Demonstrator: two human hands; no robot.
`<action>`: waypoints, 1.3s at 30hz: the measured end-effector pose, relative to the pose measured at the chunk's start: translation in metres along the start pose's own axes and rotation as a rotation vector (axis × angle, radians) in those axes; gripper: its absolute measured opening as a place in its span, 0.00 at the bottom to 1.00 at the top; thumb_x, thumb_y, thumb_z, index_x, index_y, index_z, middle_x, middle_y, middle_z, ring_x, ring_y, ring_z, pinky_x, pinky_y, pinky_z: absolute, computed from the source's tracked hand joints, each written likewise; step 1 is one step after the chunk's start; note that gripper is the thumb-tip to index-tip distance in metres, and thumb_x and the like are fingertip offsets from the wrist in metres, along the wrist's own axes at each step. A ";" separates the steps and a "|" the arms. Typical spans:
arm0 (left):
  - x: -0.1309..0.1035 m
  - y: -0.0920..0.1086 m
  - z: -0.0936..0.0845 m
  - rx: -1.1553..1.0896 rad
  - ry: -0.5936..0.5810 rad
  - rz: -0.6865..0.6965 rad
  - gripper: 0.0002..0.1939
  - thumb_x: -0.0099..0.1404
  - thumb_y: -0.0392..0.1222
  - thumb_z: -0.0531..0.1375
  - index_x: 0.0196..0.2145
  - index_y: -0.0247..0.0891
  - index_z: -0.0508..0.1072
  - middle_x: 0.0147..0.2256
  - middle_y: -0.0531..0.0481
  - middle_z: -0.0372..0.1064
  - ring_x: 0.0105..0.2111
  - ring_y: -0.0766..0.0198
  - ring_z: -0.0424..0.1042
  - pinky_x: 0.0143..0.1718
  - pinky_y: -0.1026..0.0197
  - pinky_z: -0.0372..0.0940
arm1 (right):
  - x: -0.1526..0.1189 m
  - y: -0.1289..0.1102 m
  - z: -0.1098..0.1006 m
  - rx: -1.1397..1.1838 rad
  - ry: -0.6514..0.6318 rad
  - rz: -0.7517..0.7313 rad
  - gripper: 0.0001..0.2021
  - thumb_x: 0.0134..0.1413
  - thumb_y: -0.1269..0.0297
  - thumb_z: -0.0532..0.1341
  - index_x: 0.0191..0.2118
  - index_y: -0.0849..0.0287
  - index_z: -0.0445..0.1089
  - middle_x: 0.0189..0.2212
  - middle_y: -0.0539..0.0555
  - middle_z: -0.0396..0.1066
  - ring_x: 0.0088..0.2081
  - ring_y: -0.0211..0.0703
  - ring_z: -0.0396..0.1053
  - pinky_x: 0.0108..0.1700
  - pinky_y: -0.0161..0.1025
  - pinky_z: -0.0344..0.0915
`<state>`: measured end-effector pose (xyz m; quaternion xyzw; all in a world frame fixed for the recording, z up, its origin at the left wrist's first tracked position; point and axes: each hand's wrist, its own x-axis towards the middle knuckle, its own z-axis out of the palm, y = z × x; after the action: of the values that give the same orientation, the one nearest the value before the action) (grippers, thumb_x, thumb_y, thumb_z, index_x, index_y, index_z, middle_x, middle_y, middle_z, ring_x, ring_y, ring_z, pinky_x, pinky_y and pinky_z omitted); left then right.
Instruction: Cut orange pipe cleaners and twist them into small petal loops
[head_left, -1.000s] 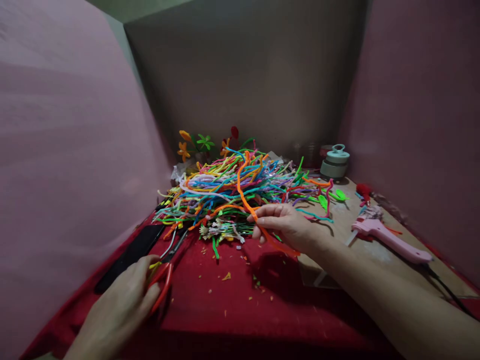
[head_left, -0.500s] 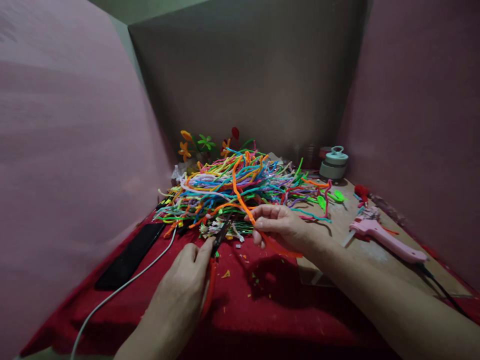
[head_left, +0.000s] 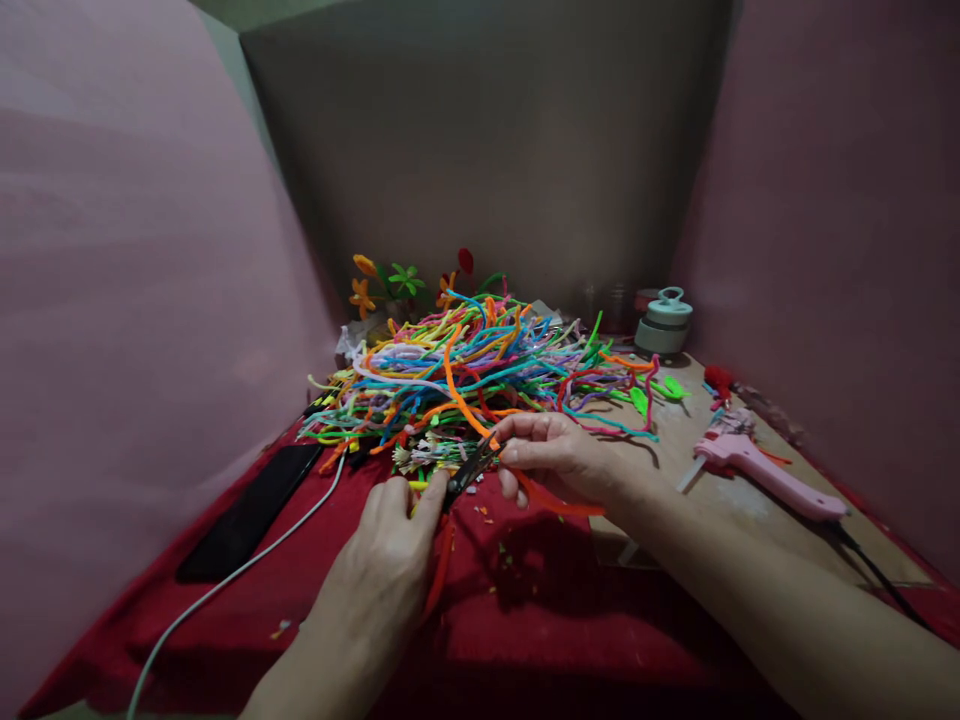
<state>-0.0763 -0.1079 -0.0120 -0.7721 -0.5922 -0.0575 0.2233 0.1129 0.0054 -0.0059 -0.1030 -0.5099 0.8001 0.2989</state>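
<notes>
My left hand [head_left: 390, 540] is closed around red-handled pliers [head_left: 466, 475], whose dark jaws point up and right. The tips of the jaws meet an orange pipe cleaner [head_left: 463, 392] just beside my right fingers. My right hand [head_left: 551, 455] pinches this pipe cleaner between thumb and fingers; one part rises over the pile and the other hangs out below the palm. Behind both hands lies a big heap of coloured pipe cleaners [head_left: 405, 365]. A bundle of pale-tipped stems [head_left: 420, 455] sits at the heap's front edge.
A black phone [head_left: 251, 515] and a white cable [head_left: 240, 570] lie at the left on the red cloth [head_left: 570, 640]. To the right, a pink glue gun [head_left: 772, 480] rests on a board, with a pale green jar [head_left: 664, 322] behind. Pipe-cleaner flowers [head_left: 405, 280] stand at the back.
My left hand has moved right and brought the pliers' jaws onto the orange pipe cleaner by my right fingers. My right hand has stayed nearly in place. The view has shifted slightly.
</notes>
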 end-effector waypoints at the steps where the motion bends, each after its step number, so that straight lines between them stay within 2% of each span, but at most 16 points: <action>1: 0.000 0.000 0.000 0.001 0.001 -0.005 0.25 0.61 0.29 0.49 0.56 0.33 0.56 0.33 0.45 0.56 0.32 0.59 0.59 0.31 0.60 0.61 | 0.000 0.000 0.000 0.002 0.000 0.003 0.11 0.42 0.69 0.63 0.35 0.63 0.65 0.21 0.50 0.70 0.20 0.36 0.68 0.22 0.32 0.63; 7: 0.002 0.003 -0.004 0.039 0.005 -0.028 0.24 0.62 0.30 0.48 0.56 0.36 0.56 0.32 0.45 0.56 0.32 0.59 0.59 0.28 0.61 0.60 | 0.000 0.001 0.002 -0.004 0.000 0.021 0.10 0.43 0.70 0.62 0.35 0.64 0.65 0.20 0.50 0.70 0.18 0.34 0.66 0.21 0.30 0.62; 14: 0.006 0.003 -0.002 0.066 0.085 0.016 0.23 0.62 0.31 0.48 0.56 0.33 0.57 0.32 0.44 0.57 0.31 0.58 0.58 0.29 0.60 0.61 | -0.002 -0.001 0.004 0.008 -0.010 0.060 0.10 0.43 0.70 0.61 0.35 0.65 0.65 0.18 0.51 0.70 0.17 0.34 0.66 0.21 0.30 0.63; 34: 0.010 0.000 -0.012 0.171 0.026 -0.009 0.22 0.62 0.31 0.45 0.54 0.37 0.61 0.30 0.44 0.60 0.31 0.58 0.60 0.32 0.56 0.62 | 0.001 -0.002 0.001 -0.024 -0.014 0.166 0.12 0.39 0.70 0.61 0.35 0.66 0.66 0.14 0.50 0.69 0.12 0.33 0.62 0.13 0.27 0.56; 39: 0.007 0.002 -0.008 0.223 0.006 -0.057 0.23 0.62 0.30 0.47 0.54 0.41 0.61 0.32 0.45 0.62 0.31 0.58 0.64 0.26 0.62 0.60 | 0.003 -0.001 -0.002 -0.056 0.020 0.166 0.11 0.37 0.70 0.61 0.33 0.66 0.66 0.12 0.49 0.68 0.11 0.33 0.61 0.13 0.27 0.56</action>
<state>-0.0712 -0.1057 -0.0027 -0.7252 -0.6159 0.0002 0.3078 0.1113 0.0089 -0.0058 -0.1611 -0.5186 0.8065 0.2337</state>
